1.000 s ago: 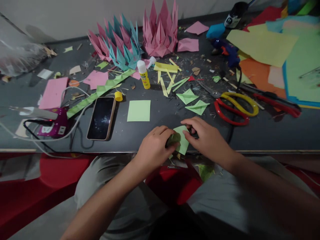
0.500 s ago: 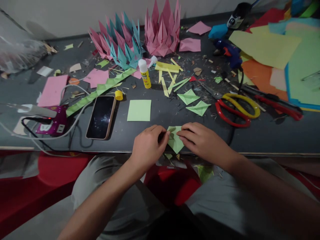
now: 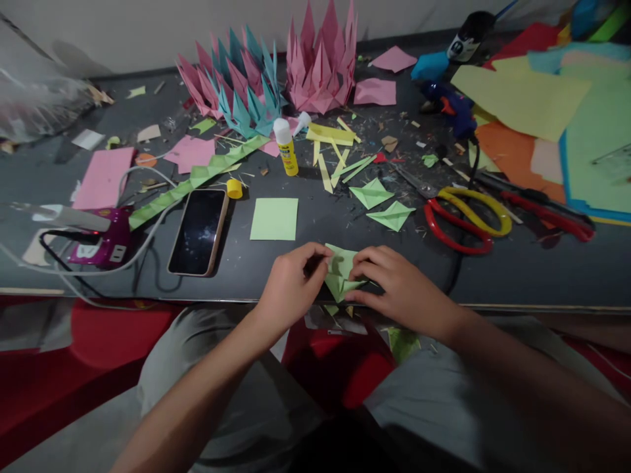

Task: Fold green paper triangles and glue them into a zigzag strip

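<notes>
At the table's front edge, a partly folded light-green paper [image 3: 340,266] lies between my hands. My left hand [image 3: 296,276] pinches its upper left corner between thumb and fingers. On the other side, my right hand [image 3: 387,282] grips the right part, thumb below and curled fingers above, hiding that edge. A flat green paper square [image 3: 274,219] rests to the left beyond my left hand. Two folded green paper pieces, one [image 3: 371,194] behind the other [image 3: 393,216], sit beyond my right hand.
Scissors [image 3: 473,220] and a red-handled cutter [image 3: 547,213] lie right; a phone [image 3: 198,231] and purple power socket [image 3: 106,238] lie left. A glue stick [image 3: 286,151] stands uncapped near its yellow cap [image 3: 234,189]. Behind are a glue gun [image 3: 451,108] and pink folded-paper crown [image 3: 321,79].
The green paper has turned slightly, and its lower right fold has lifted. My right fingers have spread a little and its thumb has shifted lower; my left hand keeps its pinch.
</notes>
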`<state>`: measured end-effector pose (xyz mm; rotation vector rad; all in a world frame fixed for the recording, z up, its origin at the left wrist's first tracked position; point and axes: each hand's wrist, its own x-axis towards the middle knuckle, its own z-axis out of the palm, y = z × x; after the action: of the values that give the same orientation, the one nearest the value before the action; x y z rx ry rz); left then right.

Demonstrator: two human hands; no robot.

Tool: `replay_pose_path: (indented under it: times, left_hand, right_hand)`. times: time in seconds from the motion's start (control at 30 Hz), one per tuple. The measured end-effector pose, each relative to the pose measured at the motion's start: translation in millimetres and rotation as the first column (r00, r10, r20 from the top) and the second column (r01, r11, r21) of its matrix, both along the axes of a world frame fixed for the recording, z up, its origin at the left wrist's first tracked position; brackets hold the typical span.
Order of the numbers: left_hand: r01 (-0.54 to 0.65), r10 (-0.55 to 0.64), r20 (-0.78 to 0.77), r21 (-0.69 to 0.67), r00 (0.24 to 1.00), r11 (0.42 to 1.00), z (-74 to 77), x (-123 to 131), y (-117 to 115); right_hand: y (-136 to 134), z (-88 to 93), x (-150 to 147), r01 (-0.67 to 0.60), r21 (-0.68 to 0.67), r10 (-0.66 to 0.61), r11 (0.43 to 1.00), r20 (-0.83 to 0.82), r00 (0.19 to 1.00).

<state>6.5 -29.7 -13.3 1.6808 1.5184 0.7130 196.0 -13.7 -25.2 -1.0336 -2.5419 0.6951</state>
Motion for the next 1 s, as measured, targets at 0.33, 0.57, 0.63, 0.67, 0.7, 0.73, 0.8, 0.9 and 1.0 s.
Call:
replay_pose_path:
  times: [0.33,0.57,0.63,0.67,0.7,0.73,0.8,0.9,1.0]
  left_hand:
    - [-0.12,0.127,0.074,-0.092,0.989,0.988,2.4,2.7,-1.3]
    - [-0.307,0.423,0.513,-0.299,0.747,0.904,3.5,9.2,1.4]
    - [-0.292,0.449,0.58,-0.348,0.68,0.891,3.8,9.1,2.7]
    - [-0.269,0.453,0.603,-0.374,0.657,0.888,4.4,8.6,3.2]
    - [-0.24,0.452,0.621,-0.398,0.64,0.886,5.3,7.7,3.4]
    - [-0.209,0.448,0.64,-0.416,0.625,0.885,6.5,6.7,3.5]
    - [-0.156,0.429,0.673,-0.428,0.602,0.89,8.9,4.7,3.2]
    - [-0.094,0.374,0.691,-0.408,0.618,0.908,11.3,2.2,2.7]
    - [-0.076,0.301,0.666,-0.345,0.683,0.935,11.9,1.1,3.2]
  right_hand:
    - [12.4,10.9,20.0,-0.199,0.074,0.196,0.977,0.05,0.979]
    - [4.6,19.3,19.6,-0.183,0.366,0.196,0.912,0.003,0.981]
    - [2.3,20.9,17.4,-0.205,0.389,0.237,0.898,-0.035,0.971]
    - [1.7,21.6,16.4,-0.193,0.385,0.235,0.902,-0.065,0.97]
    - [1.4,22.2,15.5,-0.166,0.373,0.219,0.913,-0.104,0.97]
    - [1.4,22.8,14.7,-0.131,0.351,0.194,0.927,-0.149,0.97]
    - [2.0,23.9,13.0,-0.054,0.284,0.127,0.957,-0.244,0.961]
    - [3.3,24.4,10.2,0.093,0.153,-0.03,0.984,-0.371,0.928]
    - [4.5,21.2,7.3,0.252,-0.013,-0.232,0.968,-0.44,0.868]
